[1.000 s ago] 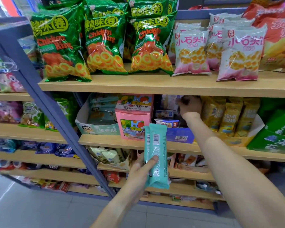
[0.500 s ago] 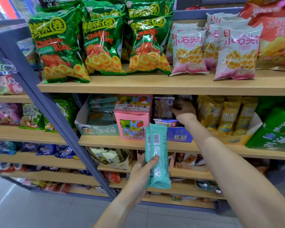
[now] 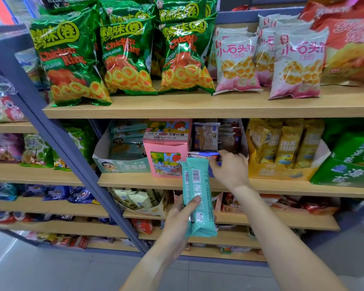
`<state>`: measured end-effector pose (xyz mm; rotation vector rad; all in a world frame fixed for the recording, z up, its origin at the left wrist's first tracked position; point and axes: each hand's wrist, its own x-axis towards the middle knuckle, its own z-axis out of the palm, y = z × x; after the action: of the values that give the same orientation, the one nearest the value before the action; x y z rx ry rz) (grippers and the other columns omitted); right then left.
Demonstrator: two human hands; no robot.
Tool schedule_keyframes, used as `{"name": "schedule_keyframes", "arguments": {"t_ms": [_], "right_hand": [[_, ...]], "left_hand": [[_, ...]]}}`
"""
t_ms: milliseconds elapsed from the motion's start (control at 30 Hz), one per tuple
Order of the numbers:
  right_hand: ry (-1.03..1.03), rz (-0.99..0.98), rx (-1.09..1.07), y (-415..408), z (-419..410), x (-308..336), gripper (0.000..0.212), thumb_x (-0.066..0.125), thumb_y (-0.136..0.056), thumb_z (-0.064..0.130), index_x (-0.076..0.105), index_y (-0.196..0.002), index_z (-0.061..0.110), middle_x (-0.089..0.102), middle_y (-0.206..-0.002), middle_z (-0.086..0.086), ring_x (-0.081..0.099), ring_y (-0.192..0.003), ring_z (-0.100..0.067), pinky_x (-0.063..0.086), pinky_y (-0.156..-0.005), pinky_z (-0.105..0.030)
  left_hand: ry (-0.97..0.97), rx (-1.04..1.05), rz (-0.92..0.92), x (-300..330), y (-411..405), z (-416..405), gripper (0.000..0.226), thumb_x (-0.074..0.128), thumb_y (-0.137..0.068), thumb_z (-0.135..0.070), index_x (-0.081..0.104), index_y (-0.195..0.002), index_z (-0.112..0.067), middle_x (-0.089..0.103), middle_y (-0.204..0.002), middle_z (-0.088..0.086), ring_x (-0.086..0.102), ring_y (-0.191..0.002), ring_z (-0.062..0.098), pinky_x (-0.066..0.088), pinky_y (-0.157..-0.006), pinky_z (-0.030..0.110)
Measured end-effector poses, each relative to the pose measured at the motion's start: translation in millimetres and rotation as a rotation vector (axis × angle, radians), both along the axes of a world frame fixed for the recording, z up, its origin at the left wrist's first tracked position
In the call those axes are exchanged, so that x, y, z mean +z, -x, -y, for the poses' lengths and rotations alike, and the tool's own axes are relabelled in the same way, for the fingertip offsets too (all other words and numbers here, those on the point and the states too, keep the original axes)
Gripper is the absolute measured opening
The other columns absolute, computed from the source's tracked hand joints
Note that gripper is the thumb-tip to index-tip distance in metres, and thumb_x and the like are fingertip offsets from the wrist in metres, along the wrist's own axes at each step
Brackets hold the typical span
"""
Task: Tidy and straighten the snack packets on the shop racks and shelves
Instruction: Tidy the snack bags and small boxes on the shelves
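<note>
Fingers of the right hand [image 3: 229, 171] have come out from deep in the blue box [image 3: 213, 174], now pinching a wafer packet [image 3: 204, 154] at its front. At seven o'clock, the left hand [image 3: 177, 223] still grips two teal packets [image 3: 198, 198].

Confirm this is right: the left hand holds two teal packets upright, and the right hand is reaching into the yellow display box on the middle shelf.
Not quite. The head view shows the right hand at the blue box of wafer packets, beside the pink candy box, not the yellow display box. The left hand does hold two teal packets upright.
</note>
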<state>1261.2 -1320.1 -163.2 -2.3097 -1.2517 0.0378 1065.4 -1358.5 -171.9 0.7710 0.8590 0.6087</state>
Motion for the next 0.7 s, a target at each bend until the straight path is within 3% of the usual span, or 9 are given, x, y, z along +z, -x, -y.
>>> {"name": "schedule_keyframes", "arguments": {"t_ms": [100,267,367,467,567,700], "right_hand": [[-0.018,0.082,-0.057,-7.5,7.1,3.5,0.048,0.062,-0.09,0.056,0.066,-0.111,0.013,0.071,-0.102,-0.007,0.065,-0.102,-0.031,0.042,-0.106,-0.046],[0.163,-0.032,0.036,-1.4,6.3,9.3,0.032,0.061,-0.089,0.05,0.054,-0.097,0.02,0.071,-0.099,-0.001,0.057,-0.116,-0.031,0.011,-0.12,-0.055],[0.166,-0.027,0.075,-5.0,17.0,13.9,0.04,0.065,-0.091,0.043,0.054,-0.119,0.017,0.07,-0.115,-0.004,0.053,-0.126,-0.03,0.009,-0.123,-0.051],[0.02,-0.07,0.045,-6.3,39.3,18.3,0.054,0.069,-0.093,0.026,0.05,-0.143,0.015,0.065,-0.135,-0.006,0.051,-0.134,-0.029,0.029,-0.12,-0.044],[-0.29,-0.168,-0.003,8.0,73.0,20.5,0.043,0.069,-0.092,0.012,0.06,-0.134,0.018,0.069,-0.125,0.003,0.06,-0.121,-0.018,0.05,-0.102,-0.037],[-0.239,-0.691,0.022,39.3,99.4,19.4,0.031,0.073,-0.092,0.025,0.065,-0.122,0.027,0.074,-0.106,0.015,0.066,-0.102,0.001,0.055,-0.091,-0.031]], "left_hand": [[-0.019,-0.018,-0.003,1.1,0.8,0.1,0.039,0.067,-0.097,-0.023,0.058,-0.135,-0.023,0.078,-0.115,0.007,0.076,-0.103,0.027,0.061,-0.078,0.04],[-0.015,-0.008,-0.01,-0.7,1.9,1.1,0.041,0.067,-0.096,-0.023,0.057,-0.136,-0.021,0.077,-0.116,0.008,0.076,-0.103,0.029,0.062,-0.079,0.04],[-0.006,-0.003,-0.01,-2.2,2.1,-0.6,0.042,0.068,-0.096,-0.023,0.057,-0.137,-0.02,0.077,-0.116,0.01,0.076,-0.102,0.029,0.061,-0.081,0.042],[-0.012,-0.009,-0.011,-4.0,3.4,-1.3,0.044,0.068,-0.096,-0.023,0.057,-0.138,-0.019,0.077,-0.116,0.01,0.076,-0.102,0.031,0.06,-0.086,0.045],[-0.023,-0.035,0.008,-4.8,6.0,0.0,0.039,0.066,-0.097,-0.023,0.057,-0.135,-0.021,0.077,-0.115,0.011,0.076,-0.101,0.034,0.06,-0.085,0.045],[-0.06,-0.099,-0.022,-7.6,6.0,7.0,0.048,0.072,-0.089,-0.03,0.06,-0.134,-0.022,0.076,-0.119,0.01,0.074,-0.108,0.032,0.057,-0.098,0.053]]}}
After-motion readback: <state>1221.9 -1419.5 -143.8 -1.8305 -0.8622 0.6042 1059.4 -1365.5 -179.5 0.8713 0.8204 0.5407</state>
